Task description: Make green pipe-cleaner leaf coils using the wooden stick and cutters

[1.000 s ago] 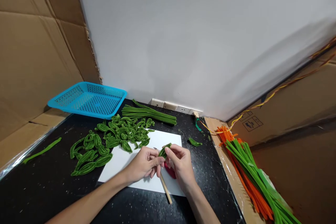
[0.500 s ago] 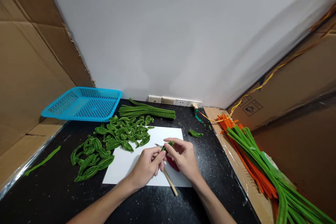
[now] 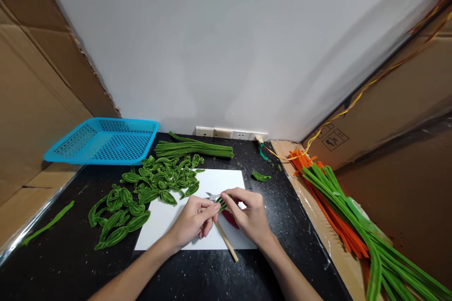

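Over the white sheet [image 3: 169, 230], my left hand [image 3: 194, 220] and my right hand [image 3: 247, 209] meet, pinching a small dark-green pipe-cleaner leaf [image 3: 221, 202] between their fingertips. Both hands are closed, and the fingers cover part of the leaf. Below them a thin wooden stick [image 3: 226, 242] lies slanted across the paper's front edge. Just behind the fingers shows the metal tip of pliers or scissors [image 3: 213, 196]; a red part [image 3: 230, 218] is partly hidden under my right hand. To the left is a pile of green pipe-cleaner leaves [image 3: 164, 178], partly on the paper.
A blue basket [image 3: 106, 143] stands at the back left. Dark-green pipe cleaners [image 3: 194, 149] lie behind the leaves. One leaf [image 3: 261, 177] sits right of the paper, and a green strip [image 3: 49, 223] far left. Orange stems [image 3: 339, 221] and bright green stems [image 3: 356, 225] line the right.
My hands keep hold of the green leaf; its strands and the metal tool tip behind now show more between the fingers. The whole view has shifted slightly.
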`<action>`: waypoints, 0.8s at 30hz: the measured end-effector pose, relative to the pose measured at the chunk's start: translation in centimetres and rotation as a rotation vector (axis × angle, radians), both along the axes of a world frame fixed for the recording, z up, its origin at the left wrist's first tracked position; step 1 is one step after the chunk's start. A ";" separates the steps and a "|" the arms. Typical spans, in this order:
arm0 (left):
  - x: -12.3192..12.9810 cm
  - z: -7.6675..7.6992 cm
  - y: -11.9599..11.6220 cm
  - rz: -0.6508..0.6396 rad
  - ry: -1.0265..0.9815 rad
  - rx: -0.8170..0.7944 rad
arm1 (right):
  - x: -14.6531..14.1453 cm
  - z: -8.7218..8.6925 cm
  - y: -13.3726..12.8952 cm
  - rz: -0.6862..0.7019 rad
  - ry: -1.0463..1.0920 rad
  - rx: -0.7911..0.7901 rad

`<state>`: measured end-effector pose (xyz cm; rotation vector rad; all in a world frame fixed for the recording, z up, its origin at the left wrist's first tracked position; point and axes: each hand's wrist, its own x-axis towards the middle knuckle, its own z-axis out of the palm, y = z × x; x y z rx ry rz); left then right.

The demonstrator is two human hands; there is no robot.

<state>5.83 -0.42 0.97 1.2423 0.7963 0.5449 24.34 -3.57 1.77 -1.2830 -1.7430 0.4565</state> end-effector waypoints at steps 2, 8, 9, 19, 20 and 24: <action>0.0 -0.3 -0.1 0.026 0.031 0.041 | 0.1 -0.5 0.1 0.006 -0.104 0.096; 0.2 -0.8 -0.4 0.066 0.032 0.057 | 0.3 -0.5 0.1 0.008 -0.056 0.060; 0.3 -0.7 -0.4 0.067 0.009 0.040 | 0.2 -0.3 0.1 0.004 -0.002 0.015; -0.1 -0.1 -0.3 0.026 -0.036 -0.090 | -0.6 -0.7 -0.2 0.079 0.005 -0.036; -0.2 -0.1 -0.2 0.009 -0.046 -0.106 | -0.6 -0.6 -0.3 0.075 0.004 -0.047; 0.1 -0.1 -0.1 -0.008 -0.100 -0.104 | -0.6 0.0 -0.2 0.018 0.147 -0.135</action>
